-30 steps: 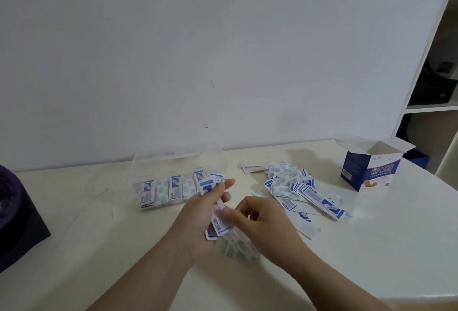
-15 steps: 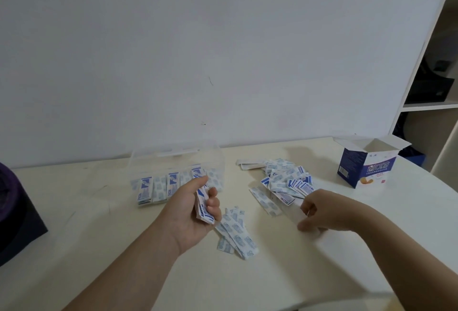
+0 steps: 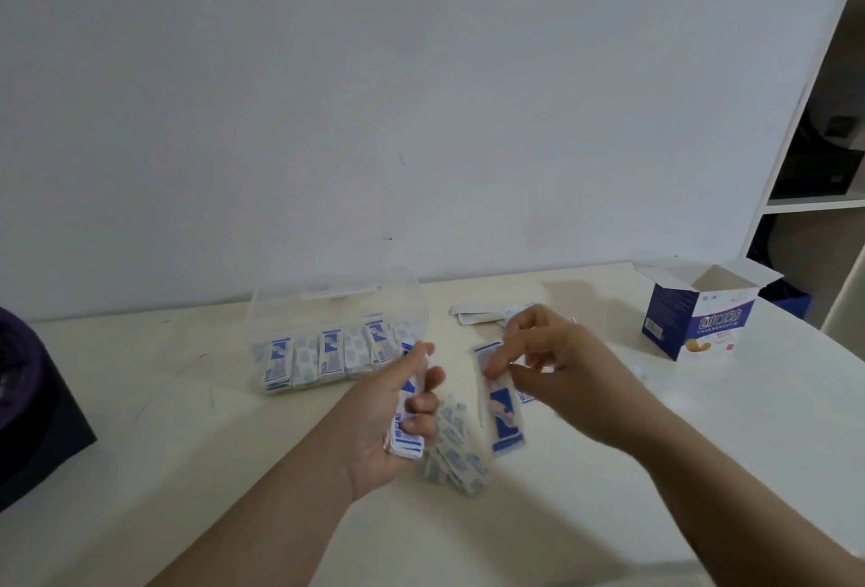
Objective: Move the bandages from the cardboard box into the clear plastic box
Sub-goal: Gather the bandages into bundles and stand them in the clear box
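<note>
My left hand grips a small stack of blue-and-white bandages upright above the table. My right hand pinches one bandage by its top end, and it hangs down just right of the left hand. The clear plastic box stands open behind the left hand, with a row of bandages standing along its front. A few loose bandages lie on the table under my hands. The blue-and-white cardboard box stands open at the far right.
More loose bandages lie behind my right hand, mostly hidden by it. A dark purple-and-black object sits at the table's left edge. A white shelf unit stands at the right beyond the table.
My right hand has lifted off the loose pile with one bandage and moved left toward my left hand. The left hand still holds its stack.
</note>
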Action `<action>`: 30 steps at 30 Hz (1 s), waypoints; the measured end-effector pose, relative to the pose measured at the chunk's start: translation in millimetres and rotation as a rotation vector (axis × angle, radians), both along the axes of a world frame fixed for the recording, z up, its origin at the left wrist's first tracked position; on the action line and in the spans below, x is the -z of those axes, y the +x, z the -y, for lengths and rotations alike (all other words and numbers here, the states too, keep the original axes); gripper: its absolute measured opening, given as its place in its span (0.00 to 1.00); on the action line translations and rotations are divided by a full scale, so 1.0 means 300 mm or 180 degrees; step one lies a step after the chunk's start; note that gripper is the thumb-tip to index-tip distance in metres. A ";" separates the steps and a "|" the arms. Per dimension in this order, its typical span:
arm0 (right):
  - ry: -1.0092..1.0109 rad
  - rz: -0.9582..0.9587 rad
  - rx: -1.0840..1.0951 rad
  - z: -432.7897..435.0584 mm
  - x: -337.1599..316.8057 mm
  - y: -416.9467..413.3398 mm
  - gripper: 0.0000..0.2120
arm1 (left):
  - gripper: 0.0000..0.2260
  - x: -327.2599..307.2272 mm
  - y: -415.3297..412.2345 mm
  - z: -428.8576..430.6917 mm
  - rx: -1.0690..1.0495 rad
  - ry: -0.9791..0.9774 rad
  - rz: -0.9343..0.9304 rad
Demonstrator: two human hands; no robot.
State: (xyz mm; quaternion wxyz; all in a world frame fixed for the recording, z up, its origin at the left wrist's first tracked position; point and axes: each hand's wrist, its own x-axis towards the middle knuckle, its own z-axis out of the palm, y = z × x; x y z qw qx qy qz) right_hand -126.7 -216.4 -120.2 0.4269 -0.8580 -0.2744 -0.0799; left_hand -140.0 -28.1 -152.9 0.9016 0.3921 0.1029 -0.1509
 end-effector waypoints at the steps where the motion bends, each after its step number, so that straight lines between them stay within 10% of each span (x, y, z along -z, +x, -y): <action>1: 0.0166 0.0032 -0.0069 -0.027 0.016 0.000 0.18 | 0.12 -0.008 -0.009 0.007 0.0162 0.0009 0.0032; 7: 0.0447 0.0251 -0.0080 -0.139 0.082 0.003 0.15 | 0.14 -0.032 -0.043 0.015 0.0403 0.0483 0.0400; 12: -0.0262 -0.0356 -0.0484 -0.130 0.063 0.011 0.12 | 0.14 -0.021 -0.030 0.005 0.0249 0.0421 0.0423; 17: 0.0330 -0.1099 -0.0499 -0.090 0.039 0.012 0.15 | 0.07 -0.029 -0.032 0.018 0.0165 0.0099 0.0373; 24: -0.1264 -0.0165 -0.0605 -0.108 0.022 -0.034 0.58 | 0.04 -0.009 -0.029 0.029 0.0218 0.0263 0.0283; 30: -0.1367 0.0789 -0.0695 -0.160 0.054 0.004 0.43 | 0.09 -0.044 -0.048 0.031 0.0421 0.0486 0.0637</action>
